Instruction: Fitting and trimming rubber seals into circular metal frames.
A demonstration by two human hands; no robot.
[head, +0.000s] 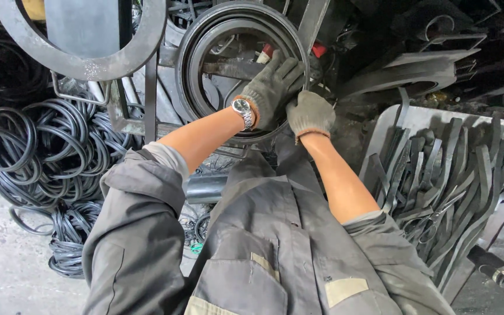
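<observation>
Both gloved hands press on the lower right rim of a large black rubber ring (205, 35) in its round metal frame: left hand (270, 87) spread flat, right hand (309, 112) curled over the edge. The rubber could spring out if pressure slackens. Coiled rings (36, 151) crowd the left; black strips (450, 175) fill a tray to the right.

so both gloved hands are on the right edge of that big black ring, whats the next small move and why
Probably slide the left hand further along the ring, pressing as it goes: both hands, the right hand just below it, bunch together on the lower right rim.
</observation>
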